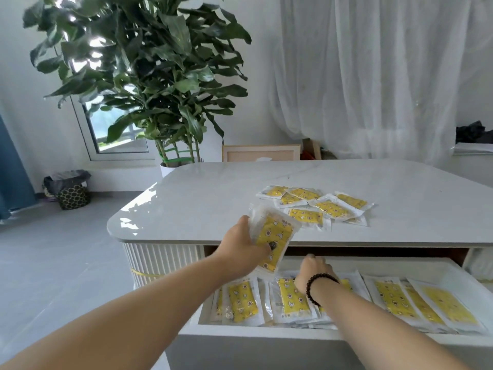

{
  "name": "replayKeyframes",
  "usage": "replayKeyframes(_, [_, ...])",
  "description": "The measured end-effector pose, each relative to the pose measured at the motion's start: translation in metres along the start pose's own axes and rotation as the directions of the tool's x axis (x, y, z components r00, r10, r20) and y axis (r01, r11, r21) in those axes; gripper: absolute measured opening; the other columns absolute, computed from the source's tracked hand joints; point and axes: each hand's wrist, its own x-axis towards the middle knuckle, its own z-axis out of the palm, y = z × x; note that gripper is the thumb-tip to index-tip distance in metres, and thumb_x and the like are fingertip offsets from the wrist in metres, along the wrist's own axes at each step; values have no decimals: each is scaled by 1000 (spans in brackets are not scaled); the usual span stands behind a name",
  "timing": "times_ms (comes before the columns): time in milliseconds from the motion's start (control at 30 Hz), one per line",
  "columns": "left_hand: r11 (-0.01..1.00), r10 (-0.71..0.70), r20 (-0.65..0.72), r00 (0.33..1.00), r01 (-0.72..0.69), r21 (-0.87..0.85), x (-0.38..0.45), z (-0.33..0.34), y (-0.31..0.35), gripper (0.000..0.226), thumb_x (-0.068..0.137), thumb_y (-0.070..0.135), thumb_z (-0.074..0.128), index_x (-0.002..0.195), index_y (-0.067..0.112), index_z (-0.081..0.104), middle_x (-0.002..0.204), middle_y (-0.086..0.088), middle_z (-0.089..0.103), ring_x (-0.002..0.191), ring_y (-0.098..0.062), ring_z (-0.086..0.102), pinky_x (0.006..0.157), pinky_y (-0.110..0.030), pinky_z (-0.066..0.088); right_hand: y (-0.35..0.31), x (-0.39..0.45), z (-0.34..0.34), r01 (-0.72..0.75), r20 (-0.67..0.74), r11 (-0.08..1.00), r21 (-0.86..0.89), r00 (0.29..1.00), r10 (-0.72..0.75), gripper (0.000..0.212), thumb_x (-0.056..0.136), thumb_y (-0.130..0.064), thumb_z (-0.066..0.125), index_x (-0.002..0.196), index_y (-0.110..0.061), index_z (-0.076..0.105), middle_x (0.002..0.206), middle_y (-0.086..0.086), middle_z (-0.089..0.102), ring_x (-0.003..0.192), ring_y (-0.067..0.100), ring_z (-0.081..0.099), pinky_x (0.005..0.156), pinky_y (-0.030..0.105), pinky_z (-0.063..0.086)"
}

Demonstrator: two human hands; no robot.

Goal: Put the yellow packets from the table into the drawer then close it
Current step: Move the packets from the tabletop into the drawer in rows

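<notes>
Several packets [273, 240] in left hand [244, 245] (fingers curled)

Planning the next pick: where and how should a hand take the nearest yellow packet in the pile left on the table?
Probably the nearest packet, taken at its clear front border. It lies flat on the table, its far side tucked against the other packets, so come from the drawer side, slip fingers under that free edge and pinch with thumb on top.

Ahead of you, a tall leafy plant [149, 76] stands in a white pot [166, 168] beside the window [117, 134]. Sheer white curtains [373, 76] cover the far wall. A lined waste basket [70, 189] sits on the grey floor [53, 263], and a framed board [261, 153] leans upright.
</notes>
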Motion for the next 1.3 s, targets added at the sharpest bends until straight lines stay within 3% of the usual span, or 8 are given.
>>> replayKeyframes(133, [998, -27, 2, 1000, 27, -50, -5, 6, 0, 29, 89, 15, 61, 114, 21, 46, 100, 2, 61, 85, -13, 62, 63, -24, 52, -5, -10, -47, 135, 75, 990, -27, 988, -133, 15, 94, -18, 42, 93, -8, 52, 91, 3, 58, 76, 16, 56, 61, 23, 45])
replayKeyframes(267, [975, -98, -20, 995, 92, -202, -2, 8, -6, 27, 91, 17, 62, 115, 18, 51, 104, -3, 66, 92, -18, 65, 78, -33, 55, -9, -28, -83, 113, 159, 817, 566, 957, -242, 17, 96, -9, 40, 90, -7, 55, 79, 8, 62, 56, 19, 54, 47, 24, 42])
replayKeyframes(500, [868, -141, 15, 990, 131, -479, 5, 30, 7, 22, 95, 13, 54, 117, 12, 57, 107, -11, 71, 100, -28, 68, 96, -49, 51, 6, -62, -106, 201, -65, 625, 754, 970, -234, 16, 89, -14, 57, 87, 2, 55, 114, 32, 57, 110, 42, 54, 92, 39, 44])
replayKeyframes(767, [868, -164, 74, 984, 180, -463, 11, 57, 2, 23, 98, 20, 43, 114, 16, 60, 106, -9, 73, 100, -27, 69, 96, -48, 52, 29, -54, -98, 92, 95, 527, 845, 943, -317, 30, 87, -6, 64, 115, 1, 56, 111, 14, 66, 93, 21, 63, 76, 31, 54])
replayKeyframes(900, [920, -155, 185, 970, 211, -332, 7, 69, -13, 25, 100, 28, 41, 113, 20, 61, 108, -2, 71, 102, -20, 66, 96, -39, 50, 42, -45, -77, 31, 172, 574, 819, 940, -296, 30, 88, -8, 62, 115, -3, 50, 113, 17, 63, 96, 28, 65, 81, 45, 57])
replayKeyframes(1000, [963, -179, 201, 963, 213, -163, 4, 71, -24, 19, 100, 31, 42, 106, 20, 56, 110, -4, 63, 100, -21, 58, 86, -31, 49, 65, -30, -85, -10, 202, 600, 800, 946, -252, 11, 92, -3, 56, 101, -4, 49, 101, 13, 60, 78, 17, 58, 59, 25, 51])
replayKeyframes(1100, [974, -205, 225, 953, 221, -48, 4, 68, -36, 16, 97, 36, 47, 103, 24, 56, 114, -9, 65, 102, -25, 60, 90, -39, 50, 102, -2, -92, -113, 283, 682, 722, 949, -142, 7, 92, 0, 53, 89, -5, 49, 103, 17, 56, 91, 25, 59, 85, 36, 54])
replayKeyframes(1300, [974, -220, 257, 941, 198, 107, 4, 60, -56, 15, 94, 40, 49, 105, 32, 56, 108, 2, 64, 104, -16, 59, 99, -40, 48, 158, 17, -95, -101, 206, 995, 27, 974, 93, 12, 94, -13, 50, 95, -8, 61, 105, 7, 61, 107, 23, 57, 89, 25, 45])
